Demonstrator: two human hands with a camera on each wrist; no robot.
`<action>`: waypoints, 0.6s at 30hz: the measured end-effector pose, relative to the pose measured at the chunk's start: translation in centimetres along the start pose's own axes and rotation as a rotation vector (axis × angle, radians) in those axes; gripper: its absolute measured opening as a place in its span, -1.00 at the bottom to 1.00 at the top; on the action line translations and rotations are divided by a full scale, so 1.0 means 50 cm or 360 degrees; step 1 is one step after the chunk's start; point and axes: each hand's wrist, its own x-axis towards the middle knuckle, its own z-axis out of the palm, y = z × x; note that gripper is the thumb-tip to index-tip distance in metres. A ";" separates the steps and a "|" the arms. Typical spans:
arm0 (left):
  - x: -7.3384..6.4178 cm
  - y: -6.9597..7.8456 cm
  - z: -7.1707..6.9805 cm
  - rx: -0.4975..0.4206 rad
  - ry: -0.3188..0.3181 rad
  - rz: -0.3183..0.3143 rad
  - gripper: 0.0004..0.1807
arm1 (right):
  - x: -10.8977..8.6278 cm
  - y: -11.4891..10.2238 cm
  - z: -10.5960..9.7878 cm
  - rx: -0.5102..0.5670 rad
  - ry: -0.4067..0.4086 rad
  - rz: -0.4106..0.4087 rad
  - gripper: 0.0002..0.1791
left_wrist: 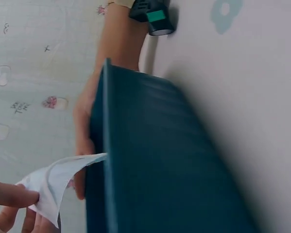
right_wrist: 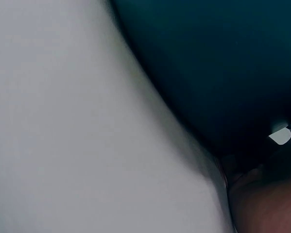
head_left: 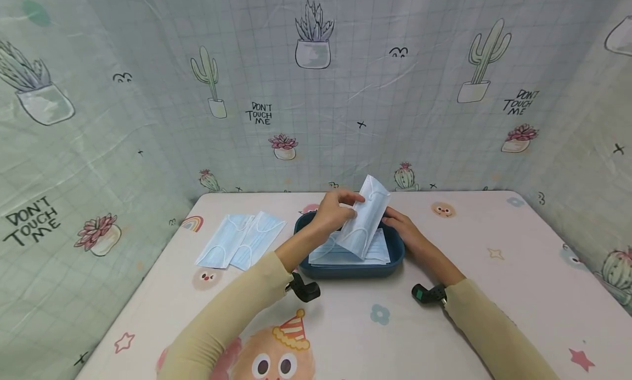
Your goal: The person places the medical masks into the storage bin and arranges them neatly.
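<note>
My left hand pinches a light-blue face mask by its upper left edge, thumb in front. The mask stands tilted over a dark blue bin, its lower end overlapping other masks lying inside. In the left wrist view the pinched mask droops in a curve to the rim. My right hand grips the bin's right back rim, its far fingers partly hidden by the wall. Close up in the right wrist view, the bin wall fills the upper right, with part of the right hand below.
Two more face masks lie overlapping on the table left of the bin, ear loops showing. The pale table carries printed cartoon figures. A patterned cloth hangs behind it. Each wrist bears a small black camera.
</note>
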 end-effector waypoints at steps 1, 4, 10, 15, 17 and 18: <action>0.000 -0.006 0.003 0.0005 -0.0008 -0.0008 -0.64 | -0.001 -0.001 -0.001 -0.0006 0.0006 0.0017 -0.36; -0.002 -0.028 0.008 0.0012 -0.0017 -0.0049 -0.63 | -0.002 -0.001 0.001 -0.0018 0.0037 0.0030 -0.37; -0.004 -0.065 0.002 0.0002 0.0016 -0.0144 -0.60 | -0.001 0.003 0.005 -0.0026 0.0033 -0.0006 -0.38; -0.004 -0.091 0.000 0.0073 -0.0005 -0.0138 -0.61 | -0.001 0.004 0.002 -0.0016 0.0008 -0.0041 -0.42; -0.004 -0.098 0.000 0.0094 -0.0020 -0.0137 -0.62 | -0.001 0.003 0.000 -0.0016 -0.0003 -0.0050 -0.43; -0.004 -0.100 0.000 0.0099 -0.0026 -0.0138 -0.62 | -0.001 0.002 0.000 -0.0020 -0.0012 -0.0056 -0.44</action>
